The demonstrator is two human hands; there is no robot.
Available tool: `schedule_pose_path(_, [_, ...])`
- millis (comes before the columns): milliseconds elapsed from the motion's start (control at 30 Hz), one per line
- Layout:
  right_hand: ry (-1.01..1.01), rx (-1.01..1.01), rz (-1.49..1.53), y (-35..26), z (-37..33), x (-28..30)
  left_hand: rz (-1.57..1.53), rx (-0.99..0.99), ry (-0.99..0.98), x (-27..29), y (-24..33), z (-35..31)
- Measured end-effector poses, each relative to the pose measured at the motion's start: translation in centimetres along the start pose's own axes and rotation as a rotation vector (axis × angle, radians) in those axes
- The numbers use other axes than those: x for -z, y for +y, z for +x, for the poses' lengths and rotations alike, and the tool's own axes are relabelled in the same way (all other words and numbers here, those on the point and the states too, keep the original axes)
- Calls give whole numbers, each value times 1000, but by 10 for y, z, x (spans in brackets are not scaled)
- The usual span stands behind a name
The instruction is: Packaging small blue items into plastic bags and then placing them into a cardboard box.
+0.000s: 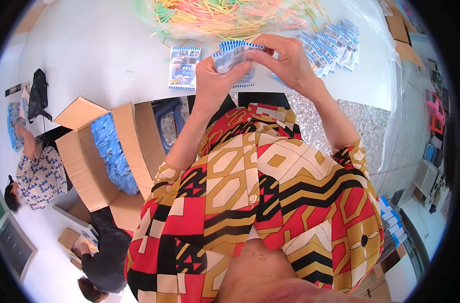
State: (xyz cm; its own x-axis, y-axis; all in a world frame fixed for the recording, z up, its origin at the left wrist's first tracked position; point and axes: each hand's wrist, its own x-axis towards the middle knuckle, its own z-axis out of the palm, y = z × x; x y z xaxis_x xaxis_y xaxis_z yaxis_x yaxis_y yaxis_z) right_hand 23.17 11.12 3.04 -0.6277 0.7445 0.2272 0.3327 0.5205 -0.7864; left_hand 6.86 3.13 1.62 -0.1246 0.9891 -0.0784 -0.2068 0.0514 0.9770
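Note:
Above the table's near edge, my left hand point(215, 83) is closed around a small stack of blue-and-white printed packets point(230, 56). My right hand point(288, 63) pinches the right side of the same packets between thumb and fingers; how many there are I cannot tell. Left of my hands a single flat packet point(184, 69) lies on the white table point(108, 55). Below the held stack, part of another packet point(246, 78) shows on the tabletop. Beyond my right hand, several more packets point(332, 45) lie fanned out in overlapping rows.
A clear plastic bag of thin coloured sticks point(230, 17) spreads across the far table, some loose. On the left stands an open cardboard box point(88, 169) of blue packets point(113, 154), beside a blue stool point(170, 121). Two other people point(43, 177) work further left.

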Motion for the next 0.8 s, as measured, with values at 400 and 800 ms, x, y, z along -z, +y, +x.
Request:
schedule_pose_path(400, [-47, 235, -98, -11, 13, 12, -1, 40, -77, 19, -3, -3])
schedule_pose_path(800, [168, 321, -43, -47, 12, 19, -44, -36, 77, 20, 1, -5])
